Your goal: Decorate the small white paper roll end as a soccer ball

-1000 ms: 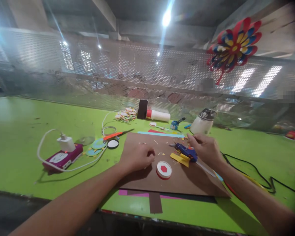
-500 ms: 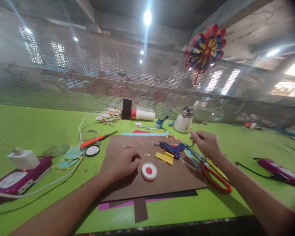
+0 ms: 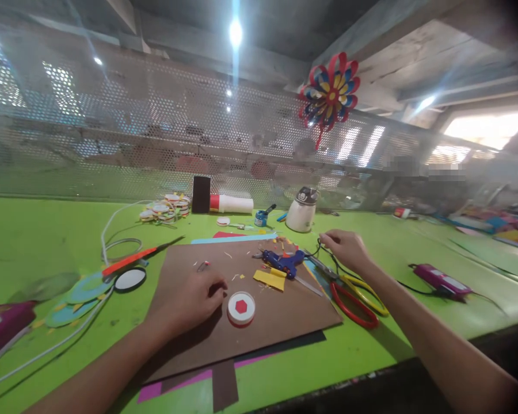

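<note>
My left hand (image 3: 196, 296) rests on the brown board (image 3: 280, 328) with its fingers loosely curled and nothing visible in them. Just right of it lies a round white-rimmed disc (image 3: 241, 308) with a red hexagon in its middle. My right hand (image 3: 345, 247) is raised at the board's far right, thumb and forefinger pinching a black cord (image 3: 319, 244). A blue glue gun (image 3: 287, 263) lies on the board left of that hand, beside a folded yellow paper piece (image 3: 270, 279). Scissors with red and yellow handles (image 3: 356, 305) lie below my right hand.
At left are orange-handled scissors (image 3: 132, 261), a black-rimmed white disc (image 3: 130, 279) and light-blue discs (image 3: 75, 307). A white cone-shaped container (image 3: 301, 215), blue jar (image 3: 261, 218) and white roll (image 3: 235, 204) stand or lie behind. A purple power strip (image 3: 442, 282) is at right.
The view has turned to the right, so everything sits further left. My right hand has drawn the black cord up slightly, and a loop shows at its fingertips. My left hand stays on the board.
</note>
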`<state>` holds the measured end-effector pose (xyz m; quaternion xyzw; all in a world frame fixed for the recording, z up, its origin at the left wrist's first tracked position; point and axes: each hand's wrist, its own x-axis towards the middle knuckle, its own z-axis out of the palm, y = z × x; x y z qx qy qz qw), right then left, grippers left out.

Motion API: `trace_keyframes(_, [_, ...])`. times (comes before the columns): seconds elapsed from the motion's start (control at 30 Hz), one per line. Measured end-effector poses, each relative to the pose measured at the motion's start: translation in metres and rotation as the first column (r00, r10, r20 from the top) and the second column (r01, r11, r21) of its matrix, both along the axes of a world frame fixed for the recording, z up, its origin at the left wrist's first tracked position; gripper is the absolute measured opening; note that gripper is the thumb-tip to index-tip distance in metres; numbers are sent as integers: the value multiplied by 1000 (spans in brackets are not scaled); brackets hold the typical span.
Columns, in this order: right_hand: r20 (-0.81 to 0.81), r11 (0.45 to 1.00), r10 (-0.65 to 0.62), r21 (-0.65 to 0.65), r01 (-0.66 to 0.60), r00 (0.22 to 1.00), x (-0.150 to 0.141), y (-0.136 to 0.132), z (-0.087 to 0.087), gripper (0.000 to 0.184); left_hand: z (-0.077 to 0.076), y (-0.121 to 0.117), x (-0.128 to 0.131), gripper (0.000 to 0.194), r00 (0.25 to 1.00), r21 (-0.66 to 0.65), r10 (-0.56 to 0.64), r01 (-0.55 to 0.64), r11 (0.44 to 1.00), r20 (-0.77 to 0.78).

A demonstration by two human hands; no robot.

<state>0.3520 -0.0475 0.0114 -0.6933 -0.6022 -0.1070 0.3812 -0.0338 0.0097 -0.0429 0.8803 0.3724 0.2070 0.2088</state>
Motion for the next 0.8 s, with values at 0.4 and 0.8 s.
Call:
trace_keyframes(0.4, [-278,981,-49,165,98,959,23,20,-5,26,2,0,-1,27,999,-47,-23,24,999,28])
trace_keyframes(0.8, [-451,988,-19,130,86,892,36,48,-17,31,-4,5,-4,29,995,-12,-96,95,995,-18])
